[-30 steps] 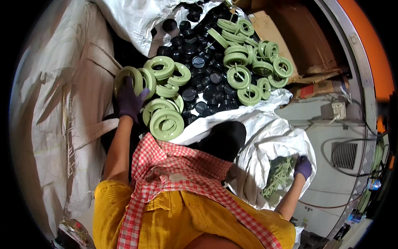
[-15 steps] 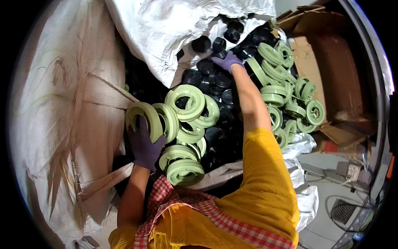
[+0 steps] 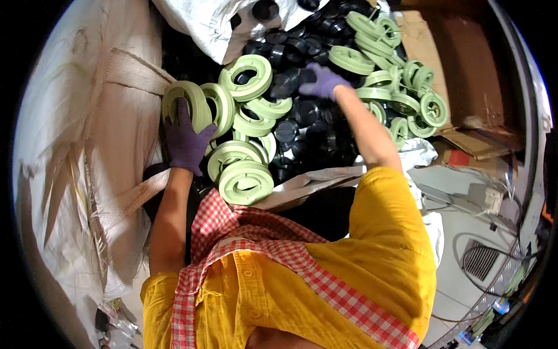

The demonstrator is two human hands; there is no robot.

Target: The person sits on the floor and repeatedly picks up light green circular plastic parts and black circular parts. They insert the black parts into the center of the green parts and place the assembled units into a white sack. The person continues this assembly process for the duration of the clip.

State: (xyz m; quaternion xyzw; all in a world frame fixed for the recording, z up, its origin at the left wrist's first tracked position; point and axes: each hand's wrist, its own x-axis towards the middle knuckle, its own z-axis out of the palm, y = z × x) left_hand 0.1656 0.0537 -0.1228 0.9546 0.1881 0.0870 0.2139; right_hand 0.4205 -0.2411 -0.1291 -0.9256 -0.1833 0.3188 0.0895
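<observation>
My left hand (image 3: 187, 142), in a purple glove, is at the left of a cluster of pale green plastic rings. Its fingers reach into the opening of the leftmost green ring (image 3: 200, 109) and curl on it, thumb out to the side. More green rings (image 3: 245, 182) lie just right of that hand. Over a heap of black round plastic caps (image 3: 286, 131), my right hand (image 3: 326, 84), gloved alike, has its fingers apart. A blurred black cap (image 3: 283, 85) is just left of its fingertips. Whether the fingertips touch a cap is hard to make out.
A second pile of green rings (image 3: 402, 103) lies right of the black caps. White woven sacking (image 3: 200, 26) hangs over the far side, and a large woven bag (image 3: 70, 151) stands at left. A cardboard box (image 3: 471, 75) is at far right, with cables (image 3: 465, 259) nearer.
The whole scene has shifted upward in view. My right hand has drawn back toward me from the far caps, and its fingers have spread. My left hand stays on the same green ring.
</observation>
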